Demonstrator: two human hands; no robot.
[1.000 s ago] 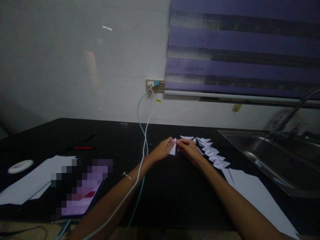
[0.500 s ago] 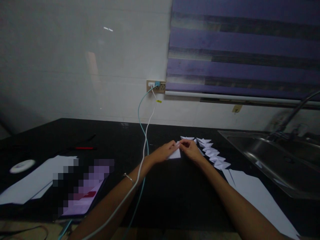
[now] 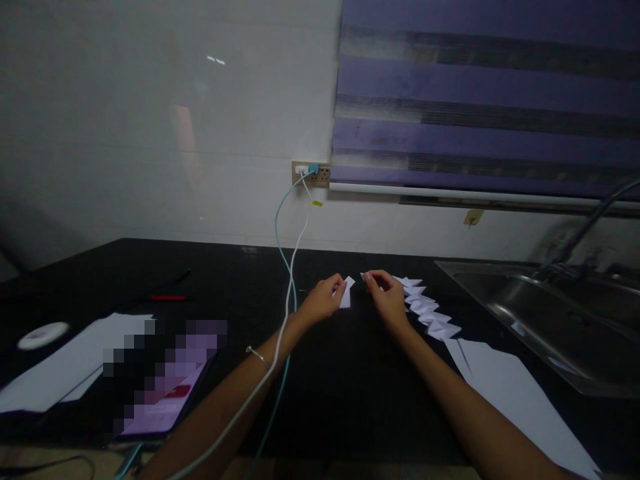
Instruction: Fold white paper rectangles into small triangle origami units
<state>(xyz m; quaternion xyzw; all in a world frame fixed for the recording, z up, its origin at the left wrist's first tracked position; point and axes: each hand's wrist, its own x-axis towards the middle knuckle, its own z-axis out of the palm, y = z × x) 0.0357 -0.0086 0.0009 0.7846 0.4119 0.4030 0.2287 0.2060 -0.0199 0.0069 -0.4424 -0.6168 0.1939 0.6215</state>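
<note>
My left hand (image 3: pixel 326 299) pinches a small folded piece of white paper (image 3: pixel 346 299) over the dark countertop. The paper's right side sticks out past the fingers, and the hand covers the rest of it. Just to the right, my right hand (image 3: pixel 387 299) is apart from this paper. Its thumb and fingertips are drawn together, with nothing visible between them. Behind those fingertips shows the tip of a paper boat (image 3: pixel 363 275). A slanting row of white folded paper boats (image 3: pixel 424 305) lies right of this hand, partly hidden by it.
White sheets (image 3: pixel 505 380) lie at the right, near the steel sink (image 3: pixel 480 283). At the left are more sheets (image 3: pixel 85 353), a tablet-like device (image 3: pixel 165 413), a white roll (image 3: pixel 43 335) and a red pen (image 3: pixel 168 298). A white cable (image 3: pixel 289 293) crosses my left forearm.
My right hand has let go of the folded paper and moved slightly right. The left hand has shifted a little left and up, still holding the paper, which is turned differently.
</note>
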